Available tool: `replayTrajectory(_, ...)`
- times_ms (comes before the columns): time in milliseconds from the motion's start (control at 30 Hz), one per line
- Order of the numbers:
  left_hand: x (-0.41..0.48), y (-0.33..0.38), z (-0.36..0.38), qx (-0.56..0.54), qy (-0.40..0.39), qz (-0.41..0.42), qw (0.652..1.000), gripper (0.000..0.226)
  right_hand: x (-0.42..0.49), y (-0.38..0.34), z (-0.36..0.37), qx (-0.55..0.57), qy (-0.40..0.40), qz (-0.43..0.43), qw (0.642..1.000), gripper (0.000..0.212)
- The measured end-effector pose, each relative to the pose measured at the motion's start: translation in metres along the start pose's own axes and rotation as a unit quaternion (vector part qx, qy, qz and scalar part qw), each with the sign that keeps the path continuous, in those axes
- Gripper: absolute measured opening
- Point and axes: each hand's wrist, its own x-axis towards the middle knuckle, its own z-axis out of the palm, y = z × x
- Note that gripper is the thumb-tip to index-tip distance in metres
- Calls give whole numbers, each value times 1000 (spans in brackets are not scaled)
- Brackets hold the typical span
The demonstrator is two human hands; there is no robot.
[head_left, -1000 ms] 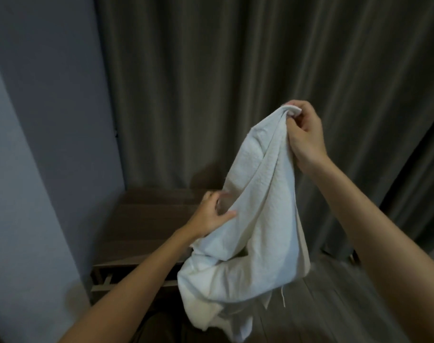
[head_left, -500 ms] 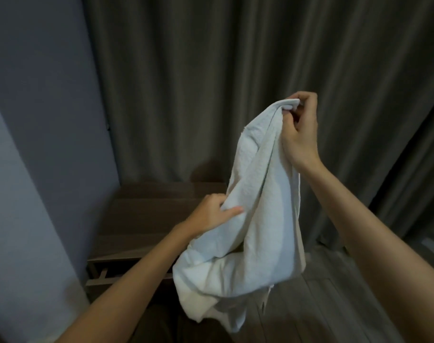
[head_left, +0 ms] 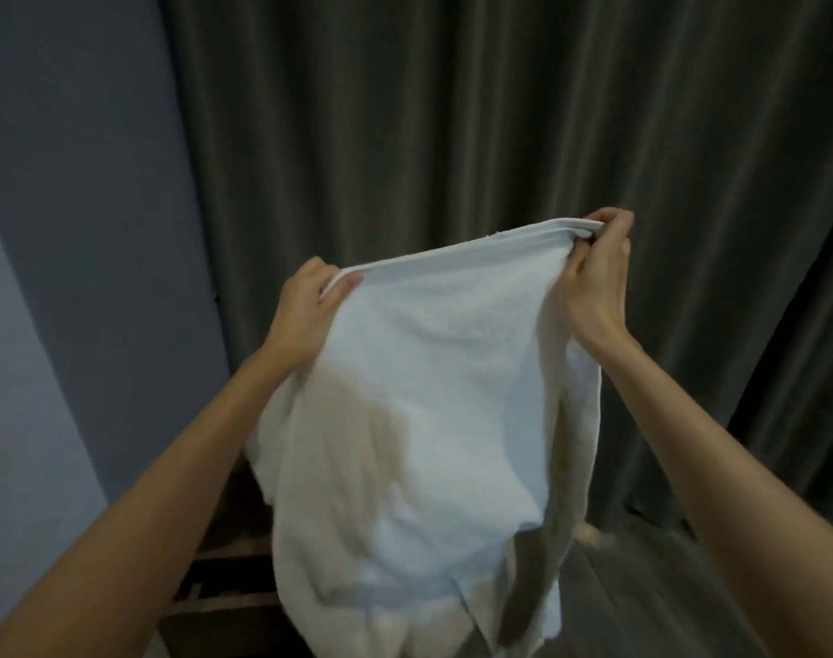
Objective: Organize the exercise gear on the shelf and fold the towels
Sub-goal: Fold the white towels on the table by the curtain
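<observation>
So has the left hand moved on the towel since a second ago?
Yes. The left hand rose from beside the wooden shelf to the towel top hem, against the curtain.

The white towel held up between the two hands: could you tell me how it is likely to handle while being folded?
Probably floppy: the white towel sags and bunches below its taut top hem. Likely light, since the left hand and right hand hold it by pinch grips alone.
</observation>
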Motion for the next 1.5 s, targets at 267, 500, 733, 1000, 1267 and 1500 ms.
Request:
replayTrajectory(267, 87, 37, -72, 61, 172, 24, 983, 43, 59, -60, 34, 51, -32, -68, 996, 22)
replayTrajectory(500, 81, 34, -103, 207, 112, 80, 969, 39, 56, -65, 54, -34, -98, -18, 995, 18)
replayTrajectory(733, 33, -7, -84, 213, 82, 33, 973, 33, -5, -56, 84, 77, -98, 5, 992, 12)
replayTrajectory(1000, 9, -35, -88, 136, 160, 21, 978, 26, 14, -67, 77, -77, 6, -118, 990, 21)
replayTrajectory(1267, -24, -57, -67, 148, 146, -44, 977, 30, -19, -38, 86, -133, -143, -206, 959, 22)
replayTrajectory(1500, -29, -53, -50, 158, 68, -20, 985, 51, -42, -25, 93, -97, -162, -63, 980, 14)
